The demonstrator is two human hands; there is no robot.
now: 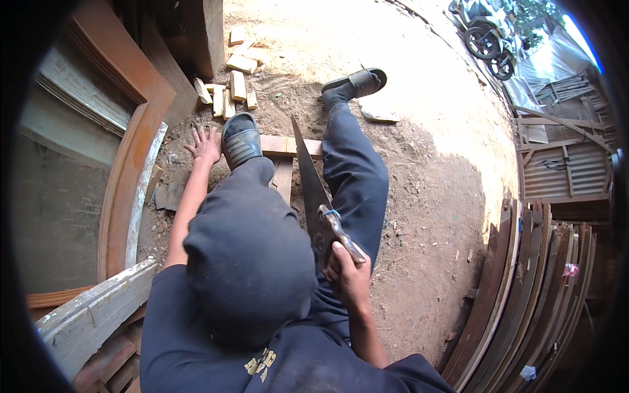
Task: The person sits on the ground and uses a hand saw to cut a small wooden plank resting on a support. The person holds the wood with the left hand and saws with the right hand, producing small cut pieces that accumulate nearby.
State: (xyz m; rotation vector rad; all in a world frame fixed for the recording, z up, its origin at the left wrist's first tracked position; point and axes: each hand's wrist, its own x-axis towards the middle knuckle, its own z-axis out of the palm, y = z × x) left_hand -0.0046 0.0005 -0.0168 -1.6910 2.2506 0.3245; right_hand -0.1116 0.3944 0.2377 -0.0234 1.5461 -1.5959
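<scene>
My right hand (347,275) is wrapped round the worn wooden handle of a handsaw (309,171). The saw's long dark blade points forward between my legs, its tip over a wooden plank (300,147). That plank lies crosswise under my left sandal (242,139), with another piece of wood (282,181) running back from it toward me. Beside the sandal, my left hand (205,145) reaches forward with its fingers spread, near the dirt and holding nothing. Whether the blade touches the plank I cannot tell.
Several cut wood blocks (237,85) lie ahead of my left foot. A framed wooden panel (134,147) leans at the left, above a weathered beam (98,314). Long boards (517,288) stand stacked at the right. A motorbike (485,33) is parked far right.
</scene>
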